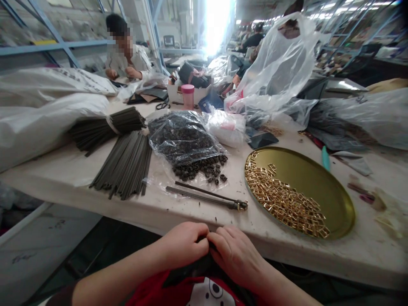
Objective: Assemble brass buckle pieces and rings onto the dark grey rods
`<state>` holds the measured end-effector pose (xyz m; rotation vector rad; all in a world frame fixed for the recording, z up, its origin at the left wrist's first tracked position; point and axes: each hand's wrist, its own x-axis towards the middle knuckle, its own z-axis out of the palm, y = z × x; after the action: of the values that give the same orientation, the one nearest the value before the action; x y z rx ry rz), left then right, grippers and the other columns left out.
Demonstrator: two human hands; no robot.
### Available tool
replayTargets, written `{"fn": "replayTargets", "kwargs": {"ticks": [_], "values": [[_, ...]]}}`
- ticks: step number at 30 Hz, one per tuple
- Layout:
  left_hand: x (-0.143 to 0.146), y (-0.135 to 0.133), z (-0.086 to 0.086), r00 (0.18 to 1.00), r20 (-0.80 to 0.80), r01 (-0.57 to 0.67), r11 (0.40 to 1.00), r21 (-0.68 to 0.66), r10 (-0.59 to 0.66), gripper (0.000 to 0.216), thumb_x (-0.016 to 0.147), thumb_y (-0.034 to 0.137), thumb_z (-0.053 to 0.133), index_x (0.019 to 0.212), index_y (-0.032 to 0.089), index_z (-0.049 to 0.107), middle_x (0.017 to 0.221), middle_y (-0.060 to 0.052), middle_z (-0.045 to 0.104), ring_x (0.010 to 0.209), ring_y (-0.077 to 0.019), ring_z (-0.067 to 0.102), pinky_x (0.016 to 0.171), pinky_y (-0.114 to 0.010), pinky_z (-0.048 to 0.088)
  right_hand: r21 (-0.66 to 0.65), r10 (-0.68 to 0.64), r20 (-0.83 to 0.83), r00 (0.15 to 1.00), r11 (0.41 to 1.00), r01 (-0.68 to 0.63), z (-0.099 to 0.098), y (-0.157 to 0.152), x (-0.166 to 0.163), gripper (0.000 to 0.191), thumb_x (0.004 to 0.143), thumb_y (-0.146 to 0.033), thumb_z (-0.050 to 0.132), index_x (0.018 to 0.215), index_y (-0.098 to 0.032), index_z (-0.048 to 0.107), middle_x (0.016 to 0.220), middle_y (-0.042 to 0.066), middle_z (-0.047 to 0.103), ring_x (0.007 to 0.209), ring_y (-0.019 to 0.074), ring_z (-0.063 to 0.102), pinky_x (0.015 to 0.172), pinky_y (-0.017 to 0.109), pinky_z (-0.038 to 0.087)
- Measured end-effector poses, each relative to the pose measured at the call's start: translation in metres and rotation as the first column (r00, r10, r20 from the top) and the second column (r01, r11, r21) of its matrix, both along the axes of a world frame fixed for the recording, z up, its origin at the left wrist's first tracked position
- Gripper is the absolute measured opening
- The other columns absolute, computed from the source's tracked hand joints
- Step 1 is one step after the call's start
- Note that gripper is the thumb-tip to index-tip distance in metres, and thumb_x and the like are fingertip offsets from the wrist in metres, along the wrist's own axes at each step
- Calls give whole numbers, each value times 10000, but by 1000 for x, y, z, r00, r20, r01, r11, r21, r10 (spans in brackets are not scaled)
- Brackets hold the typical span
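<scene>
My left hand (pixel 189 243) and my right hand (pixel 236 251) meet just off the table's front edge, fingers closed. Something dark shows between the fingertips, but its kind is hidden. On the table in front of them lie two dark straps (pixel 204 196) with gold buckles at their right ends. Behind these, a clear plastic bag (pixel 181 131) spills small dark loops (pixel 204 169). A round gold tray (pixel 321 178) at the right carries a heap of gold rectangular buckles (pixel 283 202). To the left is a fanned pile of dark strips (pixel 126 165).
A tied bundle of dark strips (pixel 110 126) lies by white sacks (pixel 47 123) at the left. A pink-lidded jar (pixel 188 97), scissors (pixel 162 105) and a big clear bag (pixel 280 63) stand farther back. A person (pixel 129 55) sits across the table.
</scene>
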<state>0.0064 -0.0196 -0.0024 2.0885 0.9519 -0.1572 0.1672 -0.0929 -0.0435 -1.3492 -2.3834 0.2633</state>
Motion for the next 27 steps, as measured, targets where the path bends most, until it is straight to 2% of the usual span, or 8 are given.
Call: {"fn": "replayTargets", "kwargs": {"ticks": [3, 8, 12, 16, 19, 21, 24, 27], "values": [[9, 28, -3, 999, 13, 44, 963, 266, -49, 233, 808, 341, 431, 829, 192, 609, 789, -25, 611, 722, -171, 536, 628, -246, 373, 98, -118, 19, 993, 988, 116, -6, 13, 26, 162, 860, -183, 407, 975, -175, 520, 795, 58, 607, 727, 192, 536, 685, 327, 414], [27, 62, -31, 993, -35, 105, 752, 650, -108, 255, 833, 270, 480, 1072, 197, 533, 1093, -89, 553, 989, -234, 501, 823, -341, 367, 235, -343, 100, 934, 920, 313, -32, 37, 57, 309, 845, -306, 450, 1108, -156, 510, 1115, 140, 572, 1002, 261, 520, 852, 409, 414], [29, 59, -56, 980, -121, 197, 680, 706, -157, 195, 871, 227, 406, 998, 167, 540, 916, -73, 592, 871, -214, 536, 766, -343, 381, 298, -257, 215, 942, 936, 188, -57, 53, 68, 344, 832, -260, 452, 1161, -182, 519, 1086, 103, 614, 1004, 268, 529, 885, 415, 376], [11, 61, -57, 989, -16, 116, 690, 714, -149, 342, 855, 407, 418, 1090, 174, 503, 1012, -72, 579, 924, -205, 527, 786, -324, 389, 414, -175, 219, 960, 907, 71, -73, 68, 83, 342, 811, -240, 425, 1121, -216, 567, 1022, 70, 654, 905, 257, 575, 870, 409, 344], [-27, 83, -36, 983, -25, -112, 710, 695, 179, 301, 863, 380, 412, 1081, 202, 517, 1070, -60, 562, 990, -181, 509, 850, -294, 376, 497, -152, 174, 973, 866, 46, -75, 76, 87, 386, 762, -414, 504, 1078, -211, 595, 932, 74, 680, 833, 263, 590, 847, 399, 352], [-61, 105, -20, 843, -101, -309, 629, 713, 529, 270, 887, 308, 375, 1100, 200, 502, 1085, -78, 546, 1016, -194, 497, 870, -320, 370, 532, -182, 137, 974, 843, 83, -73, 77, 84, 484, 714, -506, 534, 1075, -189, 592, 895, 87, 686, 806, 273, 592, 827, 404, 364], [-108, 137, -9, 676, -148, -421, 544, 726, 722, 267, 877, 245, 405, 1074, 99, 510, 1054, -161, 544, 970, -239, 528, 816, -369, 408, 553, -229, 109, 967, 823, 133, -69, 76, 78, 554, 687, -538, 548, 1082, -151, 579, 914, 111, 681, 822, 283, 592, 819, 409, 375], [-131, 153, -17, 580, -207, -488, 539, 687, 788, 243, 852, 265, 490, 1023, 102, 549, 1010, -115, 575, 900, -203, 568, 776, -360, 460, 572, -257, 108, 960, 806, 152, -67, 74, 75, 521, 703, -519, 544, 1046, -129, 587, 936, 125, 676, 851, 287, 590, 834, 415, 372]]}}
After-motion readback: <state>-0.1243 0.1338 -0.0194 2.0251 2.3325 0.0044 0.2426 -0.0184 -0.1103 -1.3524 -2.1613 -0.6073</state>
